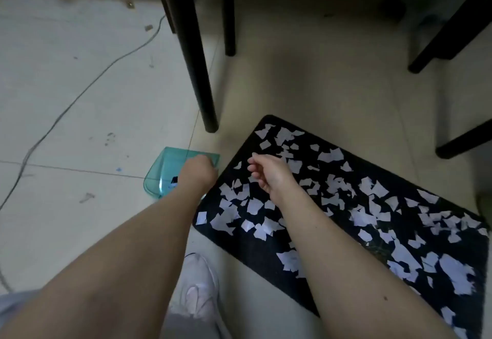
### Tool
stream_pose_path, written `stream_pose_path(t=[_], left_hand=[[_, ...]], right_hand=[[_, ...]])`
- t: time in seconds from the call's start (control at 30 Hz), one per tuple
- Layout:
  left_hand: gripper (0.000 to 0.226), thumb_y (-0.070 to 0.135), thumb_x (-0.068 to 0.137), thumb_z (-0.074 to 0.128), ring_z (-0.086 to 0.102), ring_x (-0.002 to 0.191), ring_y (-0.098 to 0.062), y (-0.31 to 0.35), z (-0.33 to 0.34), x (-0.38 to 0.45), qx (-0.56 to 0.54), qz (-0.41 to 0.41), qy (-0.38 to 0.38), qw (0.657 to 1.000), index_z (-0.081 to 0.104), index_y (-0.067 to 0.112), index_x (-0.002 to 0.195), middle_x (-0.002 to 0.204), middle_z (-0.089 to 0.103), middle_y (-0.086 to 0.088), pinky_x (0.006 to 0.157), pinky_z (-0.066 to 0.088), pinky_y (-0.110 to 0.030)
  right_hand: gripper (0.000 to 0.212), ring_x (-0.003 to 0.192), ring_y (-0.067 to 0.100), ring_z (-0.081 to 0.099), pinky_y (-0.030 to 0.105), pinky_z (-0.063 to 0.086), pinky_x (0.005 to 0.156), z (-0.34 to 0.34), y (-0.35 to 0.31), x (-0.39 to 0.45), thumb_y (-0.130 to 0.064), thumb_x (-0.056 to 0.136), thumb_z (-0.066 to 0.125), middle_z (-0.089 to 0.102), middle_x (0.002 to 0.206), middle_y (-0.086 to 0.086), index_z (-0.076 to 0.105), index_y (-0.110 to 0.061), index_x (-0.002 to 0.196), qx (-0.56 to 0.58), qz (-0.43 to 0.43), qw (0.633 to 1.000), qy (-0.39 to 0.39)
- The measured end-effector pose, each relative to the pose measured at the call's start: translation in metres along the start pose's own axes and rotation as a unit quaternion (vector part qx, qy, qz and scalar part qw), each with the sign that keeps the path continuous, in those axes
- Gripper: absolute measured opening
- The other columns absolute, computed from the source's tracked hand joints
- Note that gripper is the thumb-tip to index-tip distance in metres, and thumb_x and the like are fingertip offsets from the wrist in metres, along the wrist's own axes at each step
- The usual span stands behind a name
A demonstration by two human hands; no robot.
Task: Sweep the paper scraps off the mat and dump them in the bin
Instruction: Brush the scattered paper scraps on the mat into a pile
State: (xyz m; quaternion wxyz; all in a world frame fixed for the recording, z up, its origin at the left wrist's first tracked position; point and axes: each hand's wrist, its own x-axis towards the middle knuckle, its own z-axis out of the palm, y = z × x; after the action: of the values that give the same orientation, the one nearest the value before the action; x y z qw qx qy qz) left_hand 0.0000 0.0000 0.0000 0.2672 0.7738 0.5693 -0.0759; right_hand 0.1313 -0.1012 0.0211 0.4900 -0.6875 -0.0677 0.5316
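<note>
A black mat [269, 256] lies on the tiled floor, strewn with several white paper scraps [330, 155]. A teal see-through dustpan [162, 171] sits on the floor just left of the mat's near-left corner, with a small dark thing inside it. My left hand [199, 169] is over the dustpan's right side, its fingers curled down onto the rim and mostly hidden. My right hand [267, 173] hovers above the mat's left end, fingers loosely curled, holding nothing. No bin is in view.
Black furniture legs [198, 72] stand just beyond the dustpan, and more dark legs [452, 24] lie at the right. A grey cable [87, 86] runs across the floor at left. My pale shoe [199, 290] is between my forearms.
</note>
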Motion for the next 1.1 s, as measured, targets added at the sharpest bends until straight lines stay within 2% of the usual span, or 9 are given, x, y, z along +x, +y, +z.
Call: stream_pose_path(t=[0.13,0.23,0.43,0.57,0.77,0.9,0.97,1.03,1.1], left_hand=[[0.019,0.022,0.09,0.056,0.055,0.082,-0.027,-0.039,0.014,0.004,0.034,-0.063,0.024,0.997,0.062,0.004,0.095,0.096,0.065,-0.013,0.067,0.043,-0.031],[0.012,0.019,0.087,0.057,0.06,0.088,-0.031,-0.063,0.027,0.009,0.048,-0.084,0.037,0.995,0.056,0.007,0.086,0.098,0.064,-0.015,0.066,0.042,-0.031],[0.031,0.024,0.086,0.064,0.052,0.11,-0.03,-0.101,0.045,0.01,0.059,-0.182,0.059,0.98,0.053,0.011,0.112,0.115,0.052,-0.012,0.083,0.047,-0.036],[0.035,0.022,0.084,0.065,0.055,0.109,-0.03,-0.11,0.055,0.012,0.06,-0.191,0.028,0.979,0.049,0.012,0.114,0.113,0.055,-0.011,0.082,0.047,-0.037],[0.023,0.011,0.091,0.05,0.061,0.097,-0.033,-0.11,0.064,0.017,0.005,-0.163,0.04,0.986,0.049,0.008,0.114,0.105,0.063,-0.014,0.069,0.039,-0.033],[0.013,0.009,0.092,0.047,0.06,0.091,-0.034,-0.108,0.057,0.021,-0.051,-0.139,0.081,0.986,0.059,0.003,0.093,0.096,0.065,-0.018,0.067,0.038,-0.032],[0.017,0.006,0.09,0.048,0.056,0.081,-0.037,-0.103,0.048,0.02,-0.082,-0.126,0.12,0.981,0.059,0.0,0.079,0.077,0.057,-0.019,0.067,0.041,-0.038],[0.032,0.003,0.088,0.046,0.04,0.065,-0.033,-0.094,0.04,0.02,-0.096,-0.109,0.162,0.976,0.042,0.005,0.057,0.059,0.035,-0.007,0.06,0.035,-0.042],[0.042,0.001,0.088,0.046,0.029,0.06,-0.022,-0.082,0.031,0.018,-0.125,-0.082,0.197,0.969,0.026,0.01,0.052,0.055,0.022,0.0,0.052,0.017,-0.032]], right_hand=[[0.015,0.054,0.004,0.046,0.014,0.032,0.045,0.024,0.018,0.02,-0.025,0.091,0.056,0.058,0.068,-0.004,0.065,-0.016,0.084,-0.05,0.027,0.998,-0.007],[0.012,0.053,0.005,0.044,0.012,0.032,0.042,0.048,0.031,0.03,-0.02,0.091,0.055,0.056,0.067,-0.003,0.064,-0.015,0.086,-0.06,0.037,0.997,-0.026],[0.014,0.054,0.005,0.047,0.009,0.037,0.04,0.094,0.053,0.05,-0.018,0.091,0.055,0.059,0.071,-0.003,0.065,-0.012,0.1,-0.104,0.055,0.992,-0.051],[0.012,0.056,0.005,0.049,0.011,0.039,0.044,0.109,0.067,0.06,-0.019,0.091,0.054,0.06,0.075,-0.003,0.065,-0.017,0.096,-0.131,0.067,0.988,-0.056],[0.022,0.062,0.005,0.052,0.015,0.04,0.055,0.117,0.079,0.064,-0.021,0.093,0.051,0.062,0.084,-0.002,0.064,-0.014,0.11,-0.159,0.068,0.982,-0.072],[0.034,0.069,0.007,0.055,0.016,0.044,0.061,0.115,0.081,0.066,-0.009,0.093,0.043,0.061,0.107,0.0,0.058,-0.02,0.121,-0.198,0.029,0.977,-0.072],[0.042,0.079,0.012,0.058,0.02,0.05,0.071,0.114,0.08,0.065,-0.004,0.093,0.039,0.055,0.109,-0.001,0.052,-0.022,0.128,-0.217,0.003,0.974,-0.07],[0.05,0.095,0.018,0.058,0.028,0.051,0.085,0.112,0.077,0.063,-0.001,0.092,0.04,0.049,0.114,-0.001,0.045,-0.025,0.136,-0.248,-0.036,0.966,-0.062],[0.055,0.101,0.015,0.052,0.028,0.048,0.091,0.108,0.072,0.06,0.0,0.091,0.043,0.042,0.12,-0.004,0.042,-0.027,0.139,-0.267,-0.083,0.959,-0.045]])
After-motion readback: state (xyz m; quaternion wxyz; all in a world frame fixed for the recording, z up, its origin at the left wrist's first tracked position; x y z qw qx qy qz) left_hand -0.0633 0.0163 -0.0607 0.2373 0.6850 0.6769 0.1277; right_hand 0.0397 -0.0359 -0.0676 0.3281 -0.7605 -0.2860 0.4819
